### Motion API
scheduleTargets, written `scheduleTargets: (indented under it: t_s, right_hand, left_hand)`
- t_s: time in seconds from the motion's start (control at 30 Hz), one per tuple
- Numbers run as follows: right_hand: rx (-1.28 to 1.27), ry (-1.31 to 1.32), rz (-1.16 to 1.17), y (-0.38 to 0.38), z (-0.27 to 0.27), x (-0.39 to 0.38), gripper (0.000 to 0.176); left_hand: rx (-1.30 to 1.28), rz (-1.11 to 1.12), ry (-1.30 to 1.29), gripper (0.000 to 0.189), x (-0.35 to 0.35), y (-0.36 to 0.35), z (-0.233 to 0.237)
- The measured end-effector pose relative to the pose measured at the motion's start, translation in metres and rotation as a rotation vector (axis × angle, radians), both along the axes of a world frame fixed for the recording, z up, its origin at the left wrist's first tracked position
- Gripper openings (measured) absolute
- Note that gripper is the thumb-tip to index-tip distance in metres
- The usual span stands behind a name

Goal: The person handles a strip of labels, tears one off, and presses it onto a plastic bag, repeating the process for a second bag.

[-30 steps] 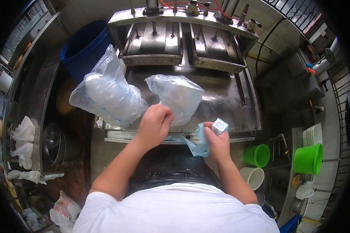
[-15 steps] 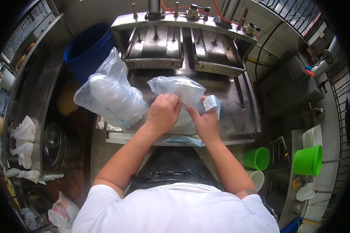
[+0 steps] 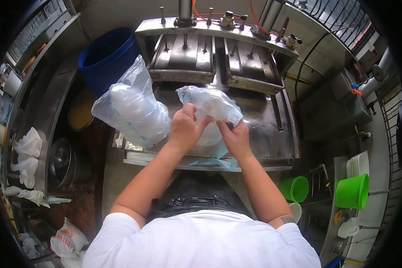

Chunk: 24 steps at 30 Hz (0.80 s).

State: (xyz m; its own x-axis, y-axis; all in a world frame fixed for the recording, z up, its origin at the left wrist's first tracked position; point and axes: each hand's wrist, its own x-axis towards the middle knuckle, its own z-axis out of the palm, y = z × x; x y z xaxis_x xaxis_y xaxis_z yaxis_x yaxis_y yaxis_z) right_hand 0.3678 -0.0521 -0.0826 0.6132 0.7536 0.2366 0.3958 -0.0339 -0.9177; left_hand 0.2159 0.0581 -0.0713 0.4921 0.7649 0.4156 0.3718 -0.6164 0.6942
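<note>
Over the front of the steel table, both hands grip a clear plastic bag [image 3: 207, 99] with something whitish inside. My left hand [image 3: 185, 129] has its fingers curled at the bag's near side, its thumb reaching toward the other hand. Close by on the right, my right hand [image 3: 235, 137] pinches the bag with thumb and fingers. A small printed label [image 3: 235, 118] shows just above the right fingers. A larger clear bag with blue print [image 3: 131, 111], full of pale contents, lies on the table left of my left hand. Light blue strips [image 3: 216, 163] rest at the table's front edge.
Behind the bags stands a steel press [image 3: 214, 29] with two shallow metal trays [image 3: 183, 77]. A blue barrel [image 3: 107, 56] is at the back left. Green buckets [image 3: 294, 189] stand low on the right. The steel table [image 3: 268, 134] has a raised edge.
My hands have shifted, the left thumb now reaching toward the right hand. The light blue piece by my right hand has dropped lower, and the label sits against the bag. The camera view moved slightly.
</note>
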Motion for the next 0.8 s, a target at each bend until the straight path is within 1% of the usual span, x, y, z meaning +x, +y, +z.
scheduleTargets:
  t_s: [0.07,0.1,0.17,0.2,0.23,0.27,0.3,0.33,0.4,0.43,0.47,0.5,0.53,0.57,0.63,0.7,0.73,0.77,0.8]
  right_hand:
    - [0.002,0.165,0.006,-0.004,0.002,0.002,0.041]
    - [0.007,0.165,0.000,-0.007,-0.004,0.007,0.041]
    - [-0.061,0.052,-0.066,-0.017,-0.027,0.021,0.050]
    - [-0.056,0.050,-0.070,-0.022,-0.031,0.026,0.050]
    - [-0.166,0.027,-0.038,-0.026,-0.034,0.030,0.055]
    - [-0.278,0.005,-0.006,-0.029,-0.039,0.034,0.060]
    - [-0.265,-0.050,0.040,-0.029,-0.052,0.039,0.057]
    - [-0.262,-0.051,0.035,-0.026,-0.057,0.040,0.057]
    - [-0.461,-0.260,0.052,-0.019,-0.066,0.039,0.049]
    - [-0.263,-0.180,0.082,-0.014,-0.079,0.035,0.048]
    - [-0.262,-0.181,0.081,-0.010,-0.094,0.032,0.048]
    - [-0.239,-0.162,0.028,-0.007,-0.108,0.029,0.052]
    - [-0.214,-0.144,-0.027,-0.005,-0.118,0.029,0.055]
    - [-0.408,-0.084,-0.019,-0.006,-0.124,0.029,0.064]
    - [-0.365,-0.076,-0.001,-0.012,-0.124,0.025,0.065]
    - [-0.332,-0.060,0.023,-0.015,-0.125,0.023,0.066]
    - [-0.357,-0.087,0.040,-0.019,-0.128,0.026,0.061]
    - [-0.378,-0.116,0.057,-0.021,-0.130,0.029,0.057]
    - [-0.378,-0.114,0.063,-0.025,-0.131,0.031,0.057]
  left_hand:
    - [-0.277,0.054,0.017,0.078,-0.010,0.006,0.001]
    - [-0.273,0.048,0.016,0.078,-0.014,0.010,-0.012]
    - [-0.276,-0.023,-0.220,0.110,-0.017,0.021,-0.067]
    - [-0.271,-0.029,-0.221,0.110,-0.016,0.021,-0.087]
    - [-0.262,-0.078,-0.180,0.117,-0.015,0.021,-0.106]
    - [-0.254,-0.127,-0.138,0.125,-0.012,0.019,-0.099]
    - [-0.367,-0.286,-0.246,0.122,-0.004,0.015,-0.094]
    - [-0.364,-0.291,-0.246,0.122,0.004,0.008,-0.079]
    - [-0.098,-0.261,0.046,0.113,0.018,-0.004,-0.062]
    - [-0.096,-0.263,0.046,0.113,0.025,-0.008,-0.065]
    - [-0.150,-0.214,-0.017,0.109,0.032,-0.011,-0.074]
    - [-0.203,-0.165,-0.080,0.106,0.036,-0.012,-0.083]
    - [-0.200,-0.167,-0.080,0.106,0.037,-0.009,-0.099]
    - [-0.214,-0.148,-0.084,0.104,0.036,-0.005,-0.119]
    - [-0.228,-0.129,-0.087,0.103,0.034,0.000,-0.132]
    - [0.018,-0.024,0.064,0.106,0.030,-0.002,-0.140]
    - [0.012,-0.023,0.069,0.106,0.029,-0.003,-0.147]
    - [-0.089,-0.041,0.097,0.110,0.030,-0.002,-0.153]
    - [-0.188,-0.055,0.124,0.114,0.029,-0.001,-0.159]
